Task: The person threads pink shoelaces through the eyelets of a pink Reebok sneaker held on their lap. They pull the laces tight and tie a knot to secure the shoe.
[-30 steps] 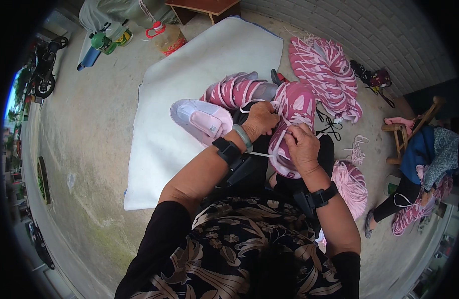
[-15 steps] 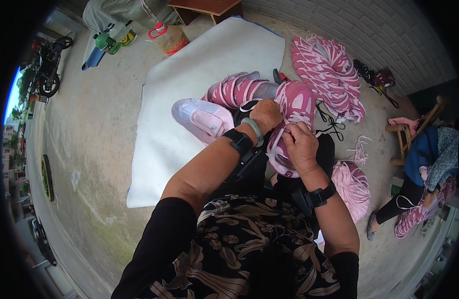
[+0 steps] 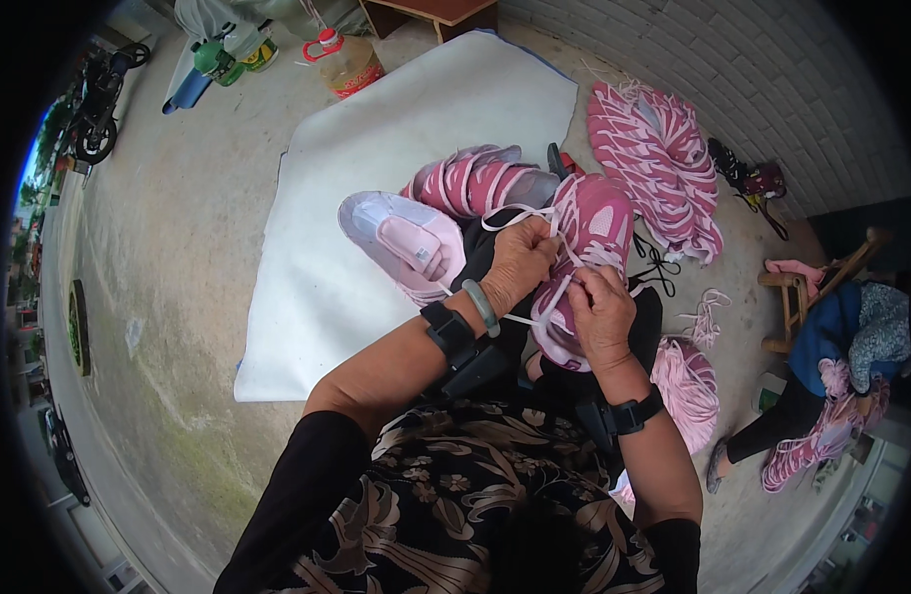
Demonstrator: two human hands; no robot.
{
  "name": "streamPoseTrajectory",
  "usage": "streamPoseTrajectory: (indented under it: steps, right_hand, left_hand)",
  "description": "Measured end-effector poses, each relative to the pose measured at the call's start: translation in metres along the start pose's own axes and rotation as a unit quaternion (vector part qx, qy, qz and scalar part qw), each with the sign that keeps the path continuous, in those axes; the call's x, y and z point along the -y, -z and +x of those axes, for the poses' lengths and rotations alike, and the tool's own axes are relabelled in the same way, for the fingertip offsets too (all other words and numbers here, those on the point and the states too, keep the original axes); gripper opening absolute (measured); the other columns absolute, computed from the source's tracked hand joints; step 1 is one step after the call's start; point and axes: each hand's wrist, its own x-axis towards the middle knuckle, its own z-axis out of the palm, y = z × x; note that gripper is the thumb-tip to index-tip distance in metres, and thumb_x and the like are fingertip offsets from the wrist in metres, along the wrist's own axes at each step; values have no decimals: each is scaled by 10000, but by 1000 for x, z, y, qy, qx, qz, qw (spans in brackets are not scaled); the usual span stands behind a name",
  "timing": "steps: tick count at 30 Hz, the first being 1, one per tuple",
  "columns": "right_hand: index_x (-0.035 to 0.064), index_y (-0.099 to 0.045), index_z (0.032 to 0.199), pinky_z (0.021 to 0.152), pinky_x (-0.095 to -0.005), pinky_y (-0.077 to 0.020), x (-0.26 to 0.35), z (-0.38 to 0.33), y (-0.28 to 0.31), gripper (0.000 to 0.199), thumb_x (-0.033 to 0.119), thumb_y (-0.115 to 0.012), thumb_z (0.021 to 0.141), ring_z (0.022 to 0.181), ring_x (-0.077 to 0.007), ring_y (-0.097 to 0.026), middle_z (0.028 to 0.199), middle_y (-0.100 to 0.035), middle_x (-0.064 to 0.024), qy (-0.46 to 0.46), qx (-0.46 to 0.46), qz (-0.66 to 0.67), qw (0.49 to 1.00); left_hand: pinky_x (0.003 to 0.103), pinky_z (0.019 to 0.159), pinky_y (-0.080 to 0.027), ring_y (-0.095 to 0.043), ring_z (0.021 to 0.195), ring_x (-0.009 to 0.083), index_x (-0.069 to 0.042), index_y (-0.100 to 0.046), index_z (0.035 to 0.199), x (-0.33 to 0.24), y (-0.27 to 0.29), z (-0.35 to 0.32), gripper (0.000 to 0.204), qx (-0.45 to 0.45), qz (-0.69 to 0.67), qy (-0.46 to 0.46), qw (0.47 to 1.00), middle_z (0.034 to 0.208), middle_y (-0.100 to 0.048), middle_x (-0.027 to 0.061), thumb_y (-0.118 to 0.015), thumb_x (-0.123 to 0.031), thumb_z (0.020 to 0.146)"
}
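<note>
Across my lap lies a pink shoe upper (image 3: 596,220) with pale laces, its heel end toward me. My left hand (image 3: 521,261) is closed in a pinch on a pale shoelace (image 3: 553,226) at the upper's left side. Close by on the right, my right hand (image 3: 604,315) pinches lace above the heel opening; its fingertips partly hide the strand. Beyond my left hand, nested pink shoe uppers (image 3: 475,180) lie in a row. Another upper (image 3: 401,243), its pale lining showing, rests beside my left wrist.
A white sheet (image 3: 356,148) covers the ground ahead and left. Bundled pink uppers (image 3: 653,163) lie at the far right, pink laces (image 3: 685,386) nearer. A person (image 3: 821,346) handles pink pieces beside a wooden chair (image 3: 792,297). Bottles (image 3: 346,64) stand at the back.
My left hand has shifted slightly down and left, with the lace now drawn up in its fingers. My right hand has moved a little toward me. The whole view has shifted slightly.
</note>
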Motion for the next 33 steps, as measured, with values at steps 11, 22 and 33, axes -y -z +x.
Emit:
streamPoseTrajectory:
  steps: [11,22,33]
  right_hand:
    - [45,-609,859,647,-344,-463,0,-3,-3,191,51,-665,677,728,-278,-579,794,-566,-84,-25,-3,24,999]
    - [32,-616,863,634,-332,-461,2,-3,-4,197,11,-657,672,704,-272,-579,783,-564,-93,-30,-11,29,999]
    - [24,-612,887,630,-330,-459,2,-5,-5,212,-5,-656,682,696,-264,-574,784,-561,-95,-18,-20,32,999]
  left_hand:
    - [214,586,-414,-468,638,58,-29,-551,908,22,-4,-4,105,16,35,-135,990,685,-542,11,-555,19,814]
    - [212,579,-419,-483,605,62,-29,-478,1016,10,3,-6,238,38,49,-115,991,670,-556,28,-569,21,802]
    - [241,561,-428,-525,558,135,-33,-448,1039,13,4,-10,303,25,90,-202,975,635,-542,81,-562,54,772]
